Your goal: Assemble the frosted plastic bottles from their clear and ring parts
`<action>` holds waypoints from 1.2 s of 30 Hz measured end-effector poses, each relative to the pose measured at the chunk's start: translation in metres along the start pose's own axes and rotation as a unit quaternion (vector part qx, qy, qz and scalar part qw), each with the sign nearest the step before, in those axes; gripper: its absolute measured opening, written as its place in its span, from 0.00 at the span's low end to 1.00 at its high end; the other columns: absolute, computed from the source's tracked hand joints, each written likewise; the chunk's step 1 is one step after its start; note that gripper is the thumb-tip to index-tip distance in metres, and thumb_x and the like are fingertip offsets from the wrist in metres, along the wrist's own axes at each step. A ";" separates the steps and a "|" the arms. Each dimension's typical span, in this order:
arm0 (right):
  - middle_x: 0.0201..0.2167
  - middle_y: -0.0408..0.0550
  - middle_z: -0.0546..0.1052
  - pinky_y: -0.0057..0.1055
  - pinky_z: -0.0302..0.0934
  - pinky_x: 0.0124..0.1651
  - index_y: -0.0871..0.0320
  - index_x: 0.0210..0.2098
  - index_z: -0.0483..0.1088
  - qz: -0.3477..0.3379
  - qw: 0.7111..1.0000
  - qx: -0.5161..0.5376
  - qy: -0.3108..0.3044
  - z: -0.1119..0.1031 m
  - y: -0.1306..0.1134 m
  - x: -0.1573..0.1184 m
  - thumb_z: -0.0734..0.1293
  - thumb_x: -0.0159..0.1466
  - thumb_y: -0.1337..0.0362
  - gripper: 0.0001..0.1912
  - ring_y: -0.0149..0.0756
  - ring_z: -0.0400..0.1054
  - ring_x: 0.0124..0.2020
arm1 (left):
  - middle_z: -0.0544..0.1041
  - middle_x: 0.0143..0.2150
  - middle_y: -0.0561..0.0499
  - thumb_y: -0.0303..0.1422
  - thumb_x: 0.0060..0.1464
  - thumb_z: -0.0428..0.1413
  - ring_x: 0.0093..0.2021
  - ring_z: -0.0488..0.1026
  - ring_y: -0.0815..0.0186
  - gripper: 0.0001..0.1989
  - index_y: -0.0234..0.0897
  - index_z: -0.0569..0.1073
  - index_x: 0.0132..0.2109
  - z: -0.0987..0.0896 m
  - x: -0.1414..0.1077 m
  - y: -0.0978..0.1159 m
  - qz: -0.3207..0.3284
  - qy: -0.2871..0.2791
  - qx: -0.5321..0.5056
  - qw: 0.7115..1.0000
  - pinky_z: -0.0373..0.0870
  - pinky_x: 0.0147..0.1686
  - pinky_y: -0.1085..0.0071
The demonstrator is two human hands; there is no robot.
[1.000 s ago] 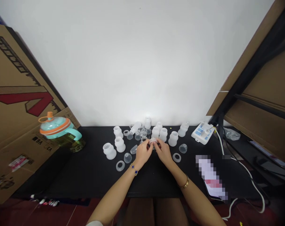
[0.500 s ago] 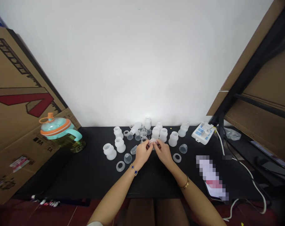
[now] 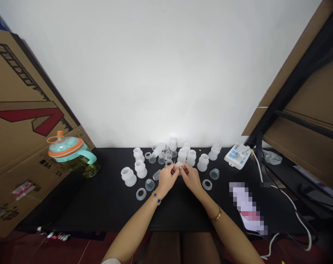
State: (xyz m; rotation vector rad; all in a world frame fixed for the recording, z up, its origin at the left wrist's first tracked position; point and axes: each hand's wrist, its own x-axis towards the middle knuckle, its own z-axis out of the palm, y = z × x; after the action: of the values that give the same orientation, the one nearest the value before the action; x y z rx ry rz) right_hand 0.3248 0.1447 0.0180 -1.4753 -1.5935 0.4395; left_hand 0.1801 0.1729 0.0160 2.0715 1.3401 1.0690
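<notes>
My left hand (image 3: 167, 179) and my right hand (image 3: 191, 178) meet over the black table, fingers pinched on a small whitish ring (image 3: 178, 165). Fingertips hide part of it. Several white bottles without tops stand around, among them one at the left (image 3: 128, 176) and one right of my hands (image 3: 203, 162). Clear domed caps lie near them, one at the left (image 3: 150, 184) and one at the right (image 3: 214, 173). A loose ring (image 3: 141, 194) lies left of my left wrist, another (image 3: 207, 184) beside my right hand. More small clear parts cluster behind my hands.
A large jug (image 3: 75, 154) with a turquoise handle stands at the left by a cardboard box (image 3: 23, 146). At the right are a white power strip (image 3: 238, 156), a phone (image 3: 248, 209) with a blurred screen, white cables and a black metal frame (image 3: 287, 77).
</notes>
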 end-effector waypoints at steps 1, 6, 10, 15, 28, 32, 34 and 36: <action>0.27 0.45 0.78 0.27 0.56 0.30 0.57 0.37 0.75 0.000 1.000 0.004 -0.002 0.000 0.000 0.000 0.60 0.68 0.55 0.16 0.35 0.70 0.25 | 0.70 0.23 0.55 0.42 0.63 0.51 0.25 0.65 0.69 0.17 0.38 0.68 0.28 0.000 0.000 0.000 0.001 -0.001 -0.001 1.000 0.53 0.28 0.73; 0.25 0.45 0.76 0.27 0.55 0.30 0.57 0.37 0.75 0.002 1.000 0.003 0.005 -0.001 -0.001 0.000 0.60 0.68 0.55 0.16 0.35 0.69 0.24 | 0.70 0.23 0.54 0.42 0.63 0.51 0.25 0.66 0.68 0.17 0.38 0.68 0.28 0.000 0.000 0.000 0.000 -0.004 0.000 1.000 0.53 0.28 0.73; 0.24 0.44 0.75 0.27 0.55 0.30 0.57 0.35 0.74 -0.004 1.000 0.002 0.005 0.000 0.001 0.000 0.60 0.68 0.54 0.16 0.35 0.68 0.24 | 0.70 0.23 0.54 0.42 0.62 0.51 0.25 0.65 0.68 0.17 0.38 0.68 0.27 0.000 0.000 0.001 -0.004 -0.002 0.004 1.000 0.53 0.28 0.73; 0.23 0.43 0.75 0.26 0.54 0.29 0.57 0.34 0.74 -0.008 1.000 0.002 0.007 0.001 0.003 -0.001 0.60 0.68 0.54 0.16 0.34 0.67 0.24 | 0.70 0.23 0.54 0.41 0.62 0.51 0.25 0.65 0.69 0.17 0.38 0.67 0.27 -0.001 0.000 0.002 -0.005 -0.002 0.008 1.000 0.53 0.28 0.73; 0.21 0.43 0.72 0.28 0.53 0.29 0.57 0.33 0.74 -0.012 1.000 -0.023 0.008 0.001 0.007 0.000 0.59 0.69 0.53 0.18 0.34 0.65 0.23 | 0.71 0.24 0.53 0.41 0.62 0.51 0.25 0.65 0.68 0.17 0.38 0.68 0.27 0.000 0.000 0.001 -0.001 -0.005 0.034 0.999 0.53 0.28 0.72; 0.21 0.42 0.70 0.28 0.52 0.29 0.57 0.33 0.73 -0.009 1.000 -0.017 0.009 0.001 0.008 0.000 0.59 0.68 0.53 0.18 0.33 0.63 0.23 | 0.71 0.24 0.53 0.41 0.62 0.52 0.25 0.66 0.68 0.17 0.38 0.68 0.27 -0.001 0.000 0.002 -0.001 -0.003 0.035 0.999 0.53 0.28 0.72; 0.21 0.41 0.70 0.28 0.52 0.29 0.57 0.33 0.73 -0.008 1.000 -0.014 0.008 0.001 0.007 0.000 0.60 0.68 0.53 0.17 0.33 0.63 0.23 | 0.71 0.24 0.53 0.41 0.62 0.52 0.25 0.66 0.68 0.17 0.38 0.68 0.27 -0.001 0.000 0.003 -0.002 -0.003 0.037 0.999 0.52 0.28 0.72; 0.20 0.41 0.69 0.28 0.52 0.29 0.57 0.32 0.73 -0.007 1.000 -0.012 0.007 0.001 0.007 0.000 0.60 0.68 0.53 0.18 0.33 0.63 0.23 | 0.71 0.23 0.53 0.40 0.62 0.52 0.25 0.65 0.68 0.17 0.38 0.68 0.27 -0.001 0.000 0.003 0.000 -0.001 0.040 0.999 0.52 0.28 0.71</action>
State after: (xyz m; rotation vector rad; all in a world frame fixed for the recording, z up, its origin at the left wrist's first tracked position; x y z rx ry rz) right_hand 0.3283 0.1469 0.0123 -1.4820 -1.6012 0.4027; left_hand 0.1807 0.1713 0.0185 2.1295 1.4028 1.0280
